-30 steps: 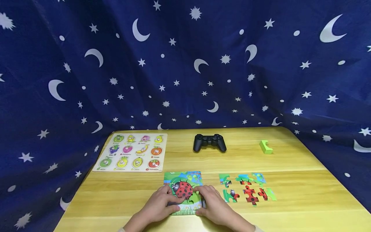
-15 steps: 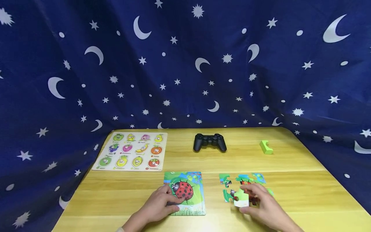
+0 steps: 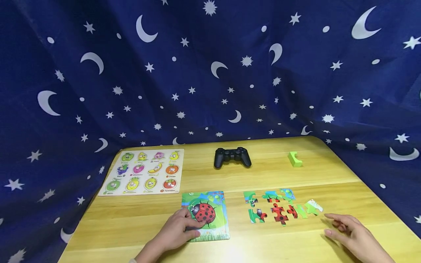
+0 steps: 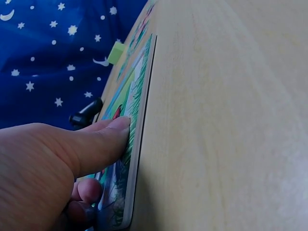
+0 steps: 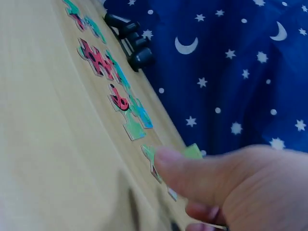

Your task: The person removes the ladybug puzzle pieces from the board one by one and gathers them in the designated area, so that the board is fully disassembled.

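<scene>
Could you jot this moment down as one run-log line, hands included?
left hand: on ladybird puzzle board | right hand: holds nothing, near green-and-white piece | other pieces: on table, right of board

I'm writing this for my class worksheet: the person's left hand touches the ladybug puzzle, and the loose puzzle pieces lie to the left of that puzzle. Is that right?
Not quite: the loose puzzle pieces lie to the right of the ladybug puzzle, as the head view shows. The left hand does touch that puzzle.
</scene>
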{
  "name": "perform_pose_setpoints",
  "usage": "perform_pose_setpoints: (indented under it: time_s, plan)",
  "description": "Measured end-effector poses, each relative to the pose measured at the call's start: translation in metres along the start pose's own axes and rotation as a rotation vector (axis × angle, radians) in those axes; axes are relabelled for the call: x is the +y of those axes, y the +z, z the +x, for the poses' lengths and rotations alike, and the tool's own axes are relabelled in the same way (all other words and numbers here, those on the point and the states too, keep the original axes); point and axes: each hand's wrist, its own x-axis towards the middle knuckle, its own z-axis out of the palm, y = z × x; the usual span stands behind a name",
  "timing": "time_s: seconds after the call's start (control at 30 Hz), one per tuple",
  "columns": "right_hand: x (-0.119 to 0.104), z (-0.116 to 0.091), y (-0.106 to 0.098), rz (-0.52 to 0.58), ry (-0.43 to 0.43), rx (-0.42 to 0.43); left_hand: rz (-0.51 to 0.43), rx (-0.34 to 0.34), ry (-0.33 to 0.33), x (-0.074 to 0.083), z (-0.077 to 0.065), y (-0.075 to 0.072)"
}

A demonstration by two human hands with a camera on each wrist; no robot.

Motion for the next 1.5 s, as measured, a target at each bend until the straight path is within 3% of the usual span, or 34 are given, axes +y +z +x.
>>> perform_pose_setpoints:
  time_s: [0.13, 0.27, 0.33, 0.43, 0.57, 0.67, 0.87, 1.0, 1.07, 1.2, 1.4, 1.5]
  plan:
    - [0.002, 0.024, 0.004, -0.072, -0.207, 0.083, -0.002, 0.008, 0.000, 0.000, -0.001, 0.000]
    - [0.005, 0.041, 0.010, -0.161, -0.367, 0.096, -0.017, 0.004, 0.002, 0.000, 0.000, 0.000]
    - [0.007, 0.040, 0.008, -0.214, -0.354, 0.081, -0.025, -0.003, 0.005, 0.001, 0.000, 0.001]
    - [0.009, 0.034, 0.002, -0.297, -0.266, 0.060, -0.011, 0.008, 0.019, 0.001, 0.001, 0.001]
    - [0.004, 0.022, -0.009, -0.338, -0.123, -0.015, 0.018, 0.031, 0.026, -0.001, 0.001, 0.001]
    - [-0.006, 0.013, -0.010, -0.363, -0.068, -0.049, 0.014, 0.025, 0.013, -0.001, 0.000, -0.001]
    - [-0.030, -0.002, 0.011, -0.370, -0.149, 0.001, -0.002, 0.009, -0.004, 0.000, 0.000, -0.001]
    - [-0.029, -0.006, 0.015, -0.342, -0.107, 0.026, -0.002, 0.001, 0.000, 0.000, 0.000, 0.000]
    - [-0.023, -0.006, 0.011, -0.324, -0.074, -0.012, 0.001, -0.002, 0.004, 0.000, 0.001, 0.001]
    - [-0.014, -0.006, 0.009, -0.317, -0.092, -0.051, 0.008, -0.006, 0.002, -0.001, 0.000, 0.001]
    - [-0.022, -0.011, 0.016, -0.222, -0.089, -0.043, 0.016, 0.009, 0.011, -0.001, -0.001, 0.000]
    - [-0.024, -0.012, 0.013, -0.193, -0.136, -0.063, 0.015, 0.013, 0.013, -0.001, -0.001, 0.000]
